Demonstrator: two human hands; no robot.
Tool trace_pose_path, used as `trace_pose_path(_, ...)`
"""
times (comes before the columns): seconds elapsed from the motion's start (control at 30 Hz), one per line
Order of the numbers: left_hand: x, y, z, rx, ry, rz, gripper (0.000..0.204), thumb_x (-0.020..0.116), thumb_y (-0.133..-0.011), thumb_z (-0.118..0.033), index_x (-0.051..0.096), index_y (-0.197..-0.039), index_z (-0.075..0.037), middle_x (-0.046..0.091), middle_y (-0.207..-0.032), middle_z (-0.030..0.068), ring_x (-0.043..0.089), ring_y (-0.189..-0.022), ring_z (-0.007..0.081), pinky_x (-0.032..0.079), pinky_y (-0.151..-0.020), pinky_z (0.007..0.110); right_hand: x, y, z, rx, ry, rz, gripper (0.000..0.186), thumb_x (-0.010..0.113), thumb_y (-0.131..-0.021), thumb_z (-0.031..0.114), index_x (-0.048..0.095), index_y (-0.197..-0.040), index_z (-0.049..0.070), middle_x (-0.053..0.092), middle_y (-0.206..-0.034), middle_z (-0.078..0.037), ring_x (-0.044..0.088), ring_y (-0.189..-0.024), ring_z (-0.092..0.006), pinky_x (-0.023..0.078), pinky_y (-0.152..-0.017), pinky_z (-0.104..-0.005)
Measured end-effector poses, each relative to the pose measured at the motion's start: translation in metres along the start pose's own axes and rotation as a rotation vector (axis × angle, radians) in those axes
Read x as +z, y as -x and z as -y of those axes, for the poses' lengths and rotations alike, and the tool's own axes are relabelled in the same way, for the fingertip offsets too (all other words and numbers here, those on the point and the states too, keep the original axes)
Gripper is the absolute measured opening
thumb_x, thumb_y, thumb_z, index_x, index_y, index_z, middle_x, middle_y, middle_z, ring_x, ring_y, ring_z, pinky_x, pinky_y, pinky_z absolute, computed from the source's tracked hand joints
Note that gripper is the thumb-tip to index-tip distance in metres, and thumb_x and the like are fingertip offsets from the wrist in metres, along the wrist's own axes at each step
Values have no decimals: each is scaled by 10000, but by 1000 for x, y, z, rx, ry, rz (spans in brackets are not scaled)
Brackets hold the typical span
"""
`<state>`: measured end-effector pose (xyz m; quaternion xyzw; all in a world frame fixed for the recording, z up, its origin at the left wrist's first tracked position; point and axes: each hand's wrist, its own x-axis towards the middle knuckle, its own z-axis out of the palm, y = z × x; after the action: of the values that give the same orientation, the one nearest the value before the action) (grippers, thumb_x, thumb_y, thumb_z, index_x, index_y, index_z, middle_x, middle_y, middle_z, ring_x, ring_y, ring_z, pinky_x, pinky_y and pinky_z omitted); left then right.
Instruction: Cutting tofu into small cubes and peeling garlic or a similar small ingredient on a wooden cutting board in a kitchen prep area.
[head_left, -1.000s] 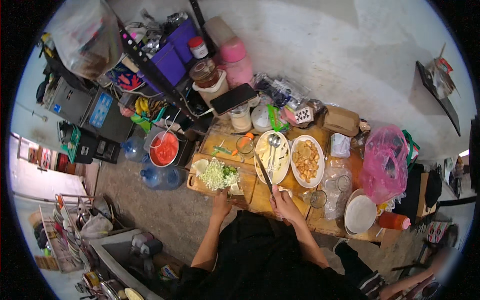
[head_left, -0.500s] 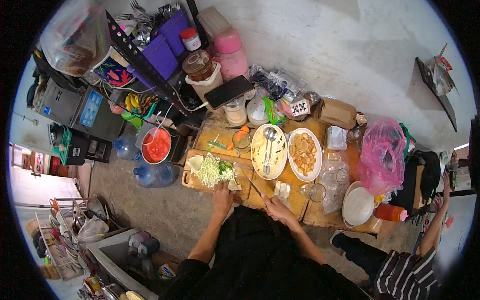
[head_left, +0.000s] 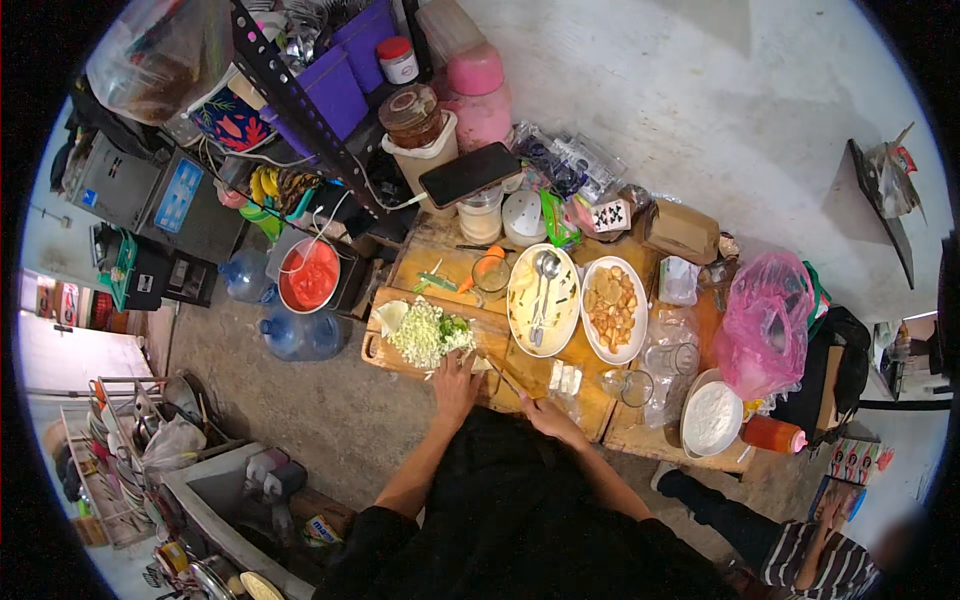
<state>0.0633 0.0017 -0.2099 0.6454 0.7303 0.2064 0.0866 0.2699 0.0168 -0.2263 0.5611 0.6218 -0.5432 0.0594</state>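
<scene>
A heap of finely chopped pale cabbage (head_left: 415,335) lies on a wooden cutting board (head_left: 376,352), with greener cut leaves (head_left: 457,333) at its right side. My left hand (head_left: 457,388) rests at the board's front edge, fingers spread and touching the near side of the greens. In my right hand (head_left: 550,415), closed around the handle, is a knife (head_left: 504,375); its blade slants up and left toward the board's right end, close to the left fingertips. Behind the board lie green vegetable pieces (head_left: 432,281) and an orange carrot piece (head_left: 466,285).
Right of the board stand an oval dish (head_left: 516,336) with two spoons and a white dish (head_left: 636,345) of browned pieces. White blocks (head_left: 565,378), a glass (head_left: 634,388), a bowl of white powder (head_left: 712,418) and a red bottle (head_left: 773,432) line the front. A phone (head_left: 470,178) overhangs the back.
My left hand has shifted slightly right with its fingers spreading over the greens. The knife has tilted and moved a little. At far right, another person's raised arm has come down.
</scene>
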Motion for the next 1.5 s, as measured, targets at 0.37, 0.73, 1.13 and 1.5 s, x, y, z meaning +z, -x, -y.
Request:
trace_pose_path(0.37, 2, -4, -3, -24, 68, 44, 382, 642, -705, -169, 536, -1062, -85, 482, -1059, 132, 478, -975, 298, 406, -786, 399, -2, 5, 2, -76, 37, -58, 732, 291, -865, 558, 532, -669, -105, 528, -623, -297, 573, -664, -407, 419, -629, -455)
trace_pose_path(0.73, 9, 0, -1, -50, 63, 42, 389, 636, -725, -173, 515, -1085, -88, 500, -1057, 111, 485, -957, 292, 399, -791, 406, -2, 0, -11, -181, 95, -103, 667, 342, -875, 490, 557, -642, -96, 514, -610, -302, 537, -614, -441, 408, -615, -487)
trace_pose_path(1.13, 16, 5, -3, -86, 65, 7, 382, 637, -724, -161, 523, -1084, -105, 495, -1051, 112, 465, -978, 295, 377, -801, 413, 2, 0, -9, -162, 90, -73, 727, 308, -875, 520, 539, -644, -129, 525, -674, -335, 552, -705, -449, 423, -681, -464)
trace_pose_path(1.5, 12, 5, -5, -36, 41, 4, 392, 639, -692, -141, 529, -1065, -93, 473, -1071, 118, 451, -994, 304, 370, -792, 420, 4, -3, -11, -107, 105, -74, 737, 292, -871, 535, 558, -703, -131, 541, -733, -336, 558, -772, -441, 425, -722, -453)
